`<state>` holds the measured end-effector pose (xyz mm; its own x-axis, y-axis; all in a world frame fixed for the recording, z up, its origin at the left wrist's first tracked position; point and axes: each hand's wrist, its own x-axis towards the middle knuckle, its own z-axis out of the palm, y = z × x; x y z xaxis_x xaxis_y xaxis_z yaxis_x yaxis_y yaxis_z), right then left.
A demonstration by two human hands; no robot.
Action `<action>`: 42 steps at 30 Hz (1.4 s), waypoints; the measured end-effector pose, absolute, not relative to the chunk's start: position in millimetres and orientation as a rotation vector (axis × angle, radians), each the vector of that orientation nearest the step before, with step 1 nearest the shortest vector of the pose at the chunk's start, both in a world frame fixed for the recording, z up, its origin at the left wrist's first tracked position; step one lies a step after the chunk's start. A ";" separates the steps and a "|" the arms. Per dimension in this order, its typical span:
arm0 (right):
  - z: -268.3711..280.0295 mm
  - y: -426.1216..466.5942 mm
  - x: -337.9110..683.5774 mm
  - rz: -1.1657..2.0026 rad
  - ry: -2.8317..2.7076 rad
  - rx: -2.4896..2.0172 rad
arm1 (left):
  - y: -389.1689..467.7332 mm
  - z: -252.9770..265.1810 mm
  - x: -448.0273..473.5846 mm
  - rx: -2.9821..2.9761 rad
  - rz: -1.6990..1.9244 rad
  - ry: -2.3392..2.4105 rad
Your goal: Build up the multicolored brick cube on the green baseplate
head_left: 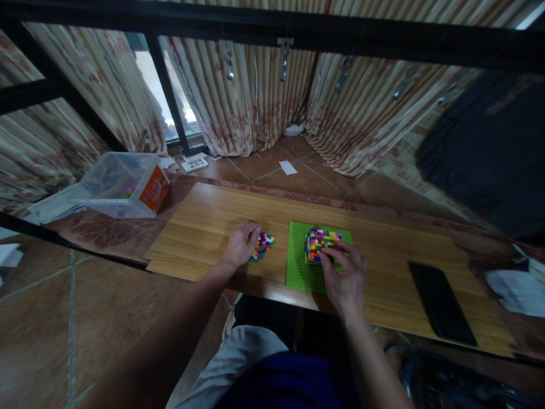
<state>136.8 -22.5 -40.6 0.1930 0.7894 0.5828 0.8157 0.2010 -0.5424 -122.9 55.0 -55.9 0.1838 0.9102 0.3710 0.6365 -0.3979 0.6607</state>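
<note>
Loose, small toy bricks in many colours lie in a pile on the wooden board. My left hand rests at the pile's left edge with its fingers curled together; whether a brick is in them is hidden. To the right lies a green studded baseplate, carrying a block-shaped build of multicoloured bricks. My right hand reaches over the build's right part, thumb and fingertips drawn together against its front and top. What sits between those fingertips is too small to make out.
A black phone-like slab lies on the wooden board at the right. Beyond the board's left end stands a clear plastic box with an orange label. Papers are at the far right. Striped curtains hang behind.
</note>
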 end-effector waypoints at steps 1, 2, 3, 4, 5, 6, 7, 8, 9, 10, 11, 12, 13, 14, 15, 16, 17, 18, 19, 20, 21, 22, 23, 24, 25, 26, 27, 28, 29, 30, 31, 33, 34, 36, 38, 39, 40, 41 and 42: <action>-40.3 -23.0 136.5 -0.022 -1.562 -1.569 | 55.1 -56.3 -123.0 2.111 1.056 1.458; -39.8 -23.6 136.3 -0.004 -1.550 -1.575 | 55.3 -56.7 -123.0 2.111 1.055 1.458; -39.3 -24.0 136.1 0.015 -1.536 -1.582 | 55.4 -57.1 -123.1 2.109 1.056 1.459; -39.0 -24.4 136.0 0.036 -1.520 -1.590 | 55.4 -57.4 -123.1 2.105 1.058 1.461; -38.8 -24.6 135.9 0.059 -1.503 -1.598 | 55.5 -57.7 -123.2 2.102 1.061 1.462; -38.9 -24.6 135.7 0.085 -1.480 -1.605 | 55.5 -57.8 -123.2 2.100 1.063 1.461; -39.1 -24.5 135.6 0.113 -1.451 -1.607 | 55.4 -57.8 -123.2 2.100 1.064 1.460; -39.4 -24.3 135.4 0.141 -1.416 -1.606 | 55.4 -57.7 -123.2 2.101 1.063 1.460; -39.7 -24.0 135.1 0.168 -1.383 -1.604 | 55.3 -57.6 -123.2 2.101 1.061 1.461; -39.8 -23.6 134.8 0.191 -1.354 -1.601 | 55.3 -57.4 -123.2 2.102 1.059 1.459; -39.8 -23.4 134.5 0.209 -1.336 -1.598 | 55.3 -57.3 -123.2 2.101 1.058 1.457; -39.5 -23.2 134.3 0.222 -1.326 -1.598 | 55.3 -57.2 -123.1 2.100 1.057 1.456; -39.1 -23.1 134.1 0.231 -1.324 -1.599 | 55.3 -57.2 -123.1 2.100 1.053 1.457; -38.7 -23.1 134.0 0.237 -1.324 -1.602 | 55.4 -57.2 -123.1 2.100 1.050 1.461; -38.2 -23.1 134.1 0.239 -1.321 -1.603 | 55.5 -57.3 -123.2 2.100 1.046 1.465; -37.8 -23.0 134.3 0.240 -1.315 -1.603 | 55.6 -57.4 -123.3 2.100 1.043 1.469; -37.5 -22.9 134.7 0.240 -1.310 -1.603 | 55.7 -57.5 -123.4 2.100 1.042 1.472; -37.4 -22.7 135.3 0.238 -1.305 -1.601 | 55.8 -57.5 -123.5 2.101 1.041 1.472; -37.3 -22.3 135.9 0.234 -1.302 -1.599 | 55.9 -57.6 -123.6 2.103 1.041 1.470; -37.3 -21.8 136.4 0.227 -1.299 -1.595 | 55.9 -57.6 -123.6 2.105 1.041 1.467; -37.3 -21.2 136.8 0.220 -1.298 -1.593 | 56.0 -57.5 -123.7 2.107 1.040 1.466; -37.3 -20.6 136.8 0.212 -1.294 -1.596 | 55.9 -57.5 -123.7 2.108 1.040 1.469; -37.3 -19.9 136.5 0.204 -1.289 -1.604 | 55.8 -57.4 -123.6 2.109 1.040 1.471; -37.3 -19.3 135.9 0.196 -1.281 -1.616 | 55.7 -57.3 -123.6 2.109 1.040 1.473; -37.2 -18.8 134.8 0.190 -1.274 -1.631 | 55.7 -57.2 -123.5 2.109 1.039 1.474; -37.2 -18.3 133.6 0.184 -1.267 -1.647 | 55.6 -57.1 -123.5 2.108 1.039 1.473; -37.3 -17.9 132.2 0.177 -1.262 -1.661 | 55.6 -57.1 -123.5 2.110 1.038 1.469; -37.4 -17.6 130.8 0.170 -1.257 -1.672 | 55.6 -57.1 -123.6 2.112 1.039 1.465; -37.5 -17.3 129.5 0.165 -1.254 -1.681 | 55.6 -57.1 -123.7 2.114 1.040 1.462; -37.7 -17.0 128.4 0.164 -1.251 -1.688 | 55.7 -57.2 -123.8 2.116 1.042 1.460; -37.8 -16.8 127.6 0.167 -1.247 -1.695 | 55.7 -57.3 -123.8 2.118 1.041 1.461; -38.1 -16.6 126.5 0.179 -1.238 -1.702 | 55.7 -57.4 -123.8 2.118 1.033 1.471; -38.2 -16.5 126.1 0.186 -1.234 -1.700 | 55.6 -57.4 -123.7 2.116 1.029 1.478; -38.5 -16.5 125.5 0.199 -1.223 -1.689 | 55.4 -57.2 -123.5 2.110 1.025 1.485; -38.9 -16.3 124.8 0.209 -1.209 -1.670 | 55.1 -56.9 -123.2 2.107 1.030 1.481; -39.2 -16.1 124.4 0.212 -1.203 -1.660 | 55.0 -56.6 -123.2 2.108 1.033 1.477; -39.5 -15.9 124.0 0.213 -1.200 -1.651 | 55.0 -56.4 -123.1 2.110 1.035 1.474; -39.9 -15.6 123.8 0.213 -1.199 -1.643 | 54.9 -56.1 -123.1 2.110 1.036 1.473; -40.4 -15.3 123.7 0.212 -1.202 -1.637 | 54.8 -55.9 -123.1 2.111 1.035 1.473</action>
<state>123.7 -15.3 -40.4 0.4807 0.7786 0.4033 0.5932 0.0500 -0.8035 -123.1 54.8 -55.9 0.1858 0.9149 0.3583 0.6468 -0.3884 0.6564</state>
